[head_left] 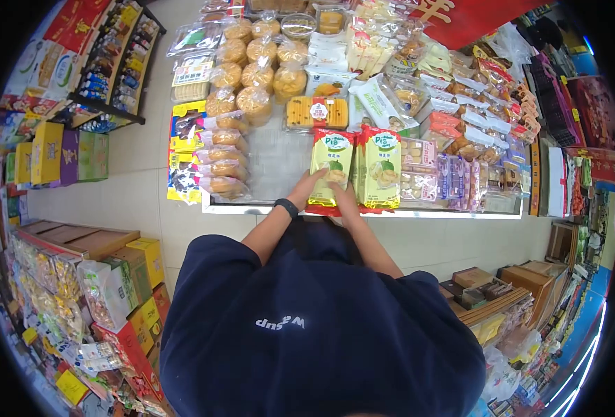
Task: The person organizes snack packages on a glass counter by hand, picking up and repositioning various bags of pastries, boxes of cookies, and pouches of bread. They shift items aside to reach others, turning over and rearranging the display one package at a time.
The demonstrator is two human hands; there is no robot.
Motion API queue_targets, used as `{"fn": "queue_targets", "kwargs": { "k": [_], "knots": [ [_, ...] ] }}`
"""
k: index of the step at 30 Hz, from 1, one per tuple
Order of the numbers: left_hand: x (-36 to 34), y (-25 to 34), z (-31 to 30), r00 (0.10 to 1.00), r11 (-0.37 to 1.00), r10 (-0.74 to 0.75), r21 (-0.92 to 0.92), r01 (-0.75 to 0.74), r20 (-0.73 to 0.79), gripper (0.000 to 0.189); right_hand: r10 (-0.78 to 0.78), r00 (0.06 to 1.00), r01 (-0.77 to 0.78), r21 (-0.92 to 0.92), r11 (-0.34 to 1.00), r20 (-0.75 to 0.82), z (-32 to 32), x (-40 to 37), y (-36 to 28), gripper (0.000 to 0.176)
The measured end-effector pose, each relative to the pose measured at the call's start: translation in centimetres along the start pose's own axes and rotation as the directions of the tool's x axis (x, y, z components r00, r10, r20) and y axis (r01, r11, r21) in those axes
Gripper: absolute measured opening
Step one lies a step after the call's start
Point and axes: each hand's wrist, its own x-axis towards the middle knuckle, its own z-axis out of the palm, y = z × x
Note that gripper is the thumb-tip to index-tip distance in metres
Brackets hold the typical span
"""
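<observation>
A yellow-green packet of Pia cakes [334,154] with red ends lies at the front edge of the display table. My left hand [309,186] grips its lower left side, the thumb on the front. My right hand [345,197] holds the lower right side of the same packet, fingers partly hidden at its edge. Right beside it on the table is a matching Pia cake packet [381,170]. Behind the held packet sits a clear-wrapped tray of yellow cakes [316,112] with a white label.
Bagged round cakes [257,73] stand in rows at the back left, above wrapped pastries [223,154]. Boxed cookies [419,170] and wrapped buns [485,115] fill the right. A bare metal patch of the table [269,163] lies left of the packets. Stocked shelves [116,62] stand left.
</observation>
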Motion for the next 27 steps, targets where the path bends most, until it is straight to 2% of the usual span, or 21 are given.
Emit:
{"fn": "queue_targets", "kwargs": {
  "k": [3,7,10,11,12,13,15,17,22,25,27],
  "knots": [
    [0.2,-0.6,-0.8,0.998,0.999,0.033,0.025,-0.032,-0.044,0.049,-0.049,0.997,0.054,-0.072,0.996,0.063,0.9,-0.1,0.7,0.060],
    [-2.2,0.1,-3.0,0.998,0.997,0.057,0.044,-0.057,-0.001,0.050,-0.090,0.974,0.120,-0.139,0.983,0.207,2.3,-0.7,1.4,0.061],
    [-6.6,2.4,-3.2,0.991,0.999,0.039,0.006,-0.038,-0.128,0.053,-0.122,0.925,0.170,-0.105,0.980,0.359,4.8,-1.6,-0.1,0.063],
    [-5.6,1.1,-5.5,0.976,0.992,0.127,0.031,-0.124,-0.176,0.046,-0.116,0.916,0.170,-0.108,0.980,0.384,5.6,-1.7,-0.6,0.063],
    [-6.0,1.4,-6.2,0.965,0.988,0.150,0.069,-0.138,-0.216,0.046,-0.108,0.906,0.168,-0.112,0.979,0.410,6.5,-2.0,-1.4,0.064],
    [-6.3,1.6,-6.9,0.951,0.983,0.174,0.105,-0.152,-0.256,0.047,-0.091,0.891,0.134,-0.065,0.989,0.446,7.4,-0.6,0.5,0.070],
    [-6.6,1.5,-8.7,0.922,0.976,0.208,0.136,-0.172,-0.327,0.048,-0.153,0.866,0.218,-0.085,0.972,0.476,8.9,1.5,4.0,0.071],
    [-7.2,1.5,-9.9,0.904,0.962,0.243,0.205,-0.179,-0.351,0.049,-0.188,0.838,0.273,-0.095,0.957,0.512,10.3,2.4,4.4,0.073],
    [-8.5,1.6,-12.2,0.815,0.900,0.373,0.387,-0.202,-0.443,0.048,-0.199,0.815,0.331,-0.156,0.931,0.544,13.5,2.6,3.3,0.073],
    [-9.7,1.6,-12.4,0.731,0.864,0.434,0.473,-0.172,-0.527,0.045,-0.137,0.900,0.299,-0.358,0.885,0.414,14.8,2.2,3.0,0.078],
    [-11.6,1.8,-11.4,0.749,0.827,0.427,0.554,-0.096,-0.507,0.043,-0.107,0.902,0.289,-0.400,0.870,0.418,14.7,1.8,2.1,0.078]
  ]
}}
